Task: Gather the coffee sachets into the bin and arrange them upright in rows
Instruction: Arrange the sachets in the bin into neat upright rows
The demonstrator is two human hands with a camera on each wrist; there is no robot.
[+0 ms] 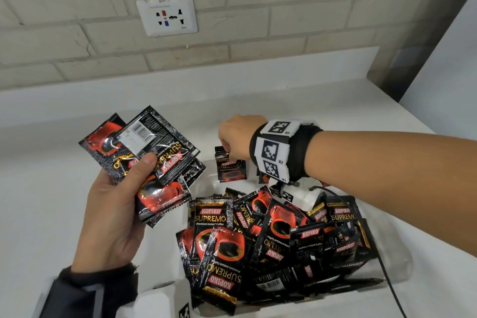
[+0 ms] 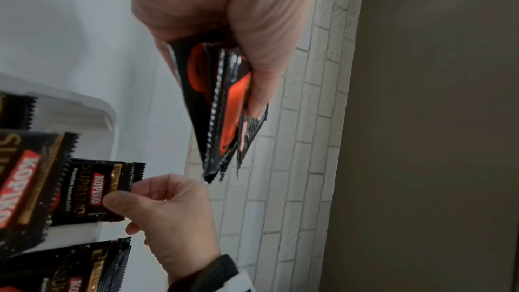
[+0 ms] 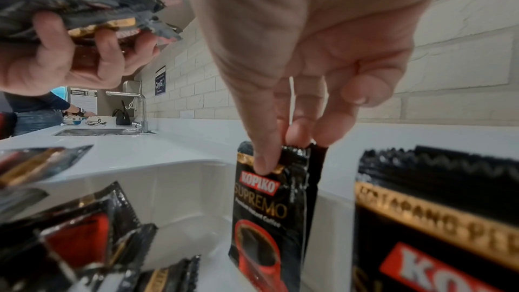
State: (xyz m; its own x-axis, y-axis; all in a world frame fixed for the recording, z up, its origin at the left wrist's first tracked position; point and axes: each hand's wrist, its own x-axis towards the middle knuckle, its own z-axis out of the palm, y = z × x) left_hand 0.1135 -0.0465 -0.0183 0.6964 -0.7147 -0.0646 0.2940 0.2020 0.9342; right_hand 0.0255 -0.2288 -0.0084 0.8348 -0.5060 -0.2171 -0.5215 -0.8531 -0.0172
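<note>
A white bin [image 1: 206, 178] on the counter holds several black-and-red coffee sachets [image 1: 284, 235] in a loose heap. My right hand [image 1: 236, 137] pinches the top of an upright sachet [image 1: 231, 168] at the bin's far end; the right wrist view shows thumb and fingers on its top edge [image 3: 283, 154], with another sachet right behind it. My left hand [image 1: 121, 204] grips a fanned stack of several sachets [image 1: 144, 152] above the counter, left of the bin. That stack [image 2: 224, 108] shows edge-on in the left wrist view, with the bin [image 2: 106, 119] below it.
A white counter [image 1: 64, 188] runs to a brick wall with a power socket [image 1: 167, 16]. A black cable [image 1: 382, 253] crosses the bin's right side. Far along the counter are a sink with a tap [image 3: 141, 108] and another person [image 3: 36, 110].
</note>
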